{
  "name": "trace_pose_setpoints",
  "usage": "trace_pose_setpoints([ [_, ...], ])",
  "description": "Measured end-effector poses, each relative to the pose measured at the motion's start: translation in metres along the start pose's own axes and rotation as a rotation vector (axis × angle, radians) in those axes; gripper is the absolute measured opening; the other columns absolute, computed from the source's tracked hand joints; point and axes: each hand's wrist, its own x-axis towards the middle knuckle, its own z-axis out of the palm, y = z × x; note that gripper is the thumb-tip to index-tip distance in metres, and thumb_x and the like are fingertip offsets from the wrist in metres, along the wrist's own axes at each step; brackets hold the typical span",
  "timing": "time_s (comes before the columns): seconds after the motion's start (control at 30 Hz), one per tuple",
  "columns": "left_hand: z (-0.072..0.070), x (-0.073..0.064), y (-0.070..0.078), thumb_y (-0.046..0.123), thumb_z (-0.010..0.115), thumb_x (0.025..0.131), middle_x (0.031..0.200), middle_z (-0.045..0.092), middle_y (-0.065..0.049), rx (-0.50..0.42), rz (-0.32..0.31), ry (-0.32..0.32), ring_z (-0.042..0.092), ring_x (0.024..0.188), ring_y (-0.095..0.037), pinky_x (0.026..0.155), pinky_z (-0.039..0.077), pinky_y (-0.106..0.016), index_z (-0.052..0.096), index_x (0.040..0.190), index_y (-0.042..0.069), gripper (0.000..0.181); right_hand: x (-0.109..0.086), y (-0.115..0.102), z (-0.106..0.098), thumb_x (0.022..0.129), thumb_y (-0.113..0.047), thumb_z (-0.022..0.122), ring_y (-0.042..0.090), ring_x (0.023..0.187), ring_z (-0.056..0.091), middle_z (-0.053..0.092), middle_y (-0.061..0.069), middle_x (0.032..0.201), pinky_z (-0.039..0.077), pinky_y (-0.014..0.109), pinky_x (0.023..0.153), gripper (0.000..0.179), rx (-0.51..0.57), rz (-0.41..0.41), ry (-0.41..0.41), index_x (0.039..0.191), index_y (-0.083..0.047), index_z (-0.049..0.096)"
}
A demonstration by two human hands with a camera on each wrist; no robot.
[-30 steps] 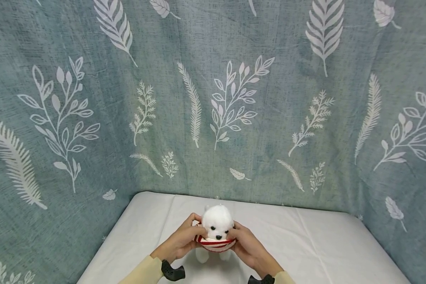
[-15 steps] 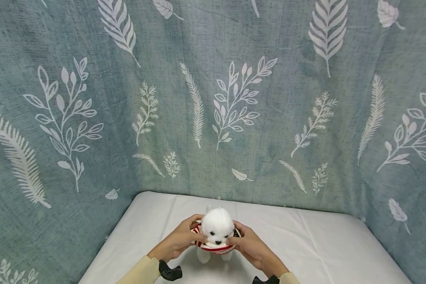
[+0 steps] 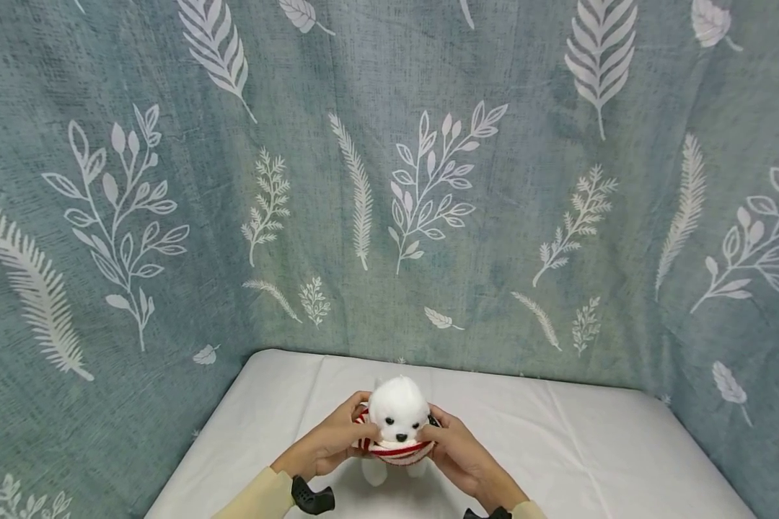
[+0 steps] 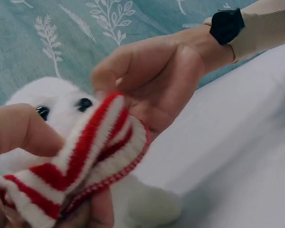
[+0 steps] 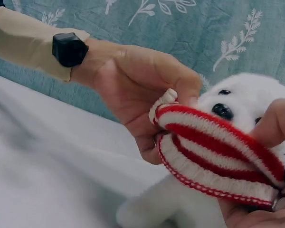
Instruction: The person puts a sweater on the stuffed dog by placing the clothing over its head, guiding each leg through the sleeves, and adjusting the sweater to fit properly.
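A white plush dog (image 3: 397,405) with black eyes and nose stands upright on the white surface, facing the person. Around its neck, below the muzzle, sits a red-and-white striped knitted sweater (image 3: 399,455). My left hand (image 3: 339,437) pinches the sweater's edge on one side of the dog's head, thumb in front. Opposite it, my right hand (image 3: 459,453) grips the other side of the knit, its thumb near the dog's cheek. In the right wrist view the striped knit (image 5: 213,154) is stretched between both hands, its ribbed hem hanging open. The fingers behind the fabric are partly hidden.
A white cloth-covered table (image 3: 558,447) spreads under and around the dog, with its far edge behind. Blue-green leaf-patterned curtains (image 3: 363,180) enclose the back and sides. Each wrist wears a black device (image 3: 313,496) over a cream sleeve (image 3: 256,497).
Both hands have moved slightly apart, drawing the sweater wider at the sides of the dog. A dark patch of the knit now shows by the right hand. The dog's head dipped, then rose slightly.
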Motion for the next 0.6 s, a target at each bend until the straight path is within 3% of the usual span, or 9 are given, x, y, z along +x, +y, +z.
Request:
trace_pose_setpoints([
  [0.17, 0.009, -0.003, 0.004, 0.001, 0.074, 0.077, 0.134, 0.054, -0.014, -0.079, 0.003, 0.006, 0.062, 0.107, -0.03, 0.075, 0.059, -0.042, 0.043, 0.143, 0.009, 0.073, -0.002, -0.004, 0.003, 0.09, -0.004, 0.062, 0.026, 0.128, 0.053, 0.039, 0.023, 0.154, 0.045, 0.039, 0.105, 0.082, 0.079, 0.001, -0.033, 0.16, 0.002, 0.019],
  [0.37, 0.014, -0.004, 0.002, -0.01, 0.072, 0.072, 0.131, 0.056, -0.014, -0.127, 0.019, 0.021, 0.064, 0.103, -0.028, 0.074, 0.058, -0.04, 0.041, 0.143, 0.008, 0.08, -0.002, 0.0, 0.005, 0.082, 0.009, 0.059, 0.027, 0.133, 0.045, 0.027, 0.026, 0.159, 0.046, 0.033, 0.103, 0.09, 0.1, -0.024, -0.037, 0.16, 0.004, 0.014],
  [0.5, 0.011, -0.002, -0.001, -0.012, 0.076, 0.07, 0.131, 0.057, -0.013, -0.05, 0.054, 0.024, 0.063, 0.104, -0.026, 0.077, 0.057, -0.038, 0.043, 0.141, 0.008, 0.081, 0.0, 0.004, 0.004, 0.079, 0.011, 0.06, 0.029, 0.138, 0.038, 0.027, 0.024, 0.161, 0.044, 0.035, 0.105, 0.091, 0.0, -0.037, -0.024, 0.16, 0.002, 0.019],
  [0.6, 0.007, -0.001, -0.003, -0.006, 0.083, 0.072, 0.131, 0.058, -0.01, 0.07, 0.094, 0.04, 0.061, 0.108, -0.024, 0.083, 0.055, -0.037, 0.046, 0.139, 0.008, 0.078, 0.001, 0.006, 0.0, 0.082, 0.005, 0.067, 0.034, 0.142, 0.037, 0.031, 0.022, 0.161, 0.041, 0.044, 0.109, 0.089, -0.124, -0.032, 0.014, 0.16, -0.002, 0.025],
])
